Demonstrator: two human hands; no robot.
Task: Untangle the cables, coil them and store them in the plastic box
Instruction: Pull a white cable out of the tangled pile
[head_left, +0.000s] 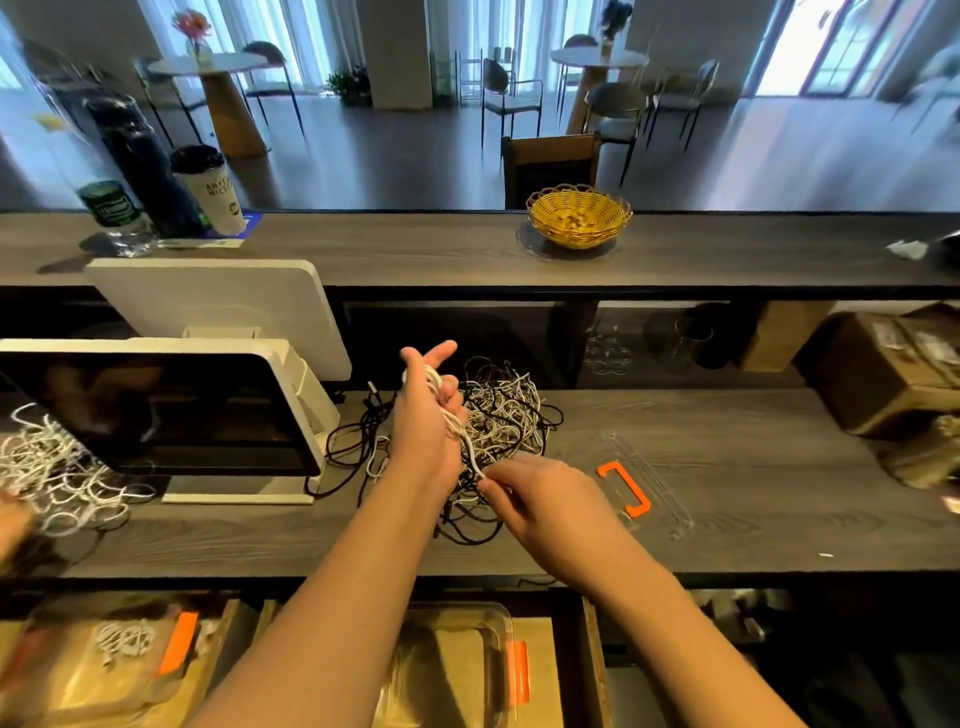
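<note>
A tangle of black and white cables (506, 415) lies on the grey wooden counter (727, 457) in the middle. My left hand (428, 415) is raised over the pile and holds several loops of a white cable (451, 415) coiled around its fingers. My right hand (535, 499) pinches the free end of that white cable just below the left hand. A clear plastic lid with an orange clasp (626, 491) lies flat to the right of the pile. Clear plastic boxes (467, 670) with orange clasps sit on the shelf below the counter.
A white point-of-sale screen (171, 410) stands at the left, with another heap of white cables (62, 467) beside it. A yellow wicker basket (578, 215), a paper cup (210, 189) and bottles stand on the upper ledge. Cardboard boxes (893, 364) sit at the right.
</note>
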